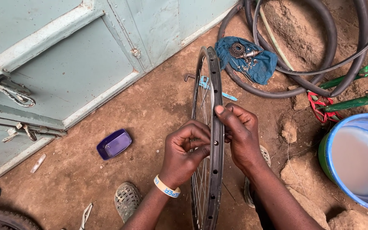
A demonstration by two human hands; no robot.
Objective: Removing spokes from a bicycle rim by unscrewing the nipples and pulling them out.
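Black wheel rim (215, 127) stands upright between left hand (184, 151) and right hand (240, 134)

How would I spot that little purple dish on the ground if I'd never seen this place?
Start at the pale blue-green metal door on the left, then look down to the bare dirt just below its bottom edge. There, left of the upright bicycle rim that both hands work on, lies the purple tray. It is the only shallow, glossy purple rectangle there, unlike the grey sandal nearby.
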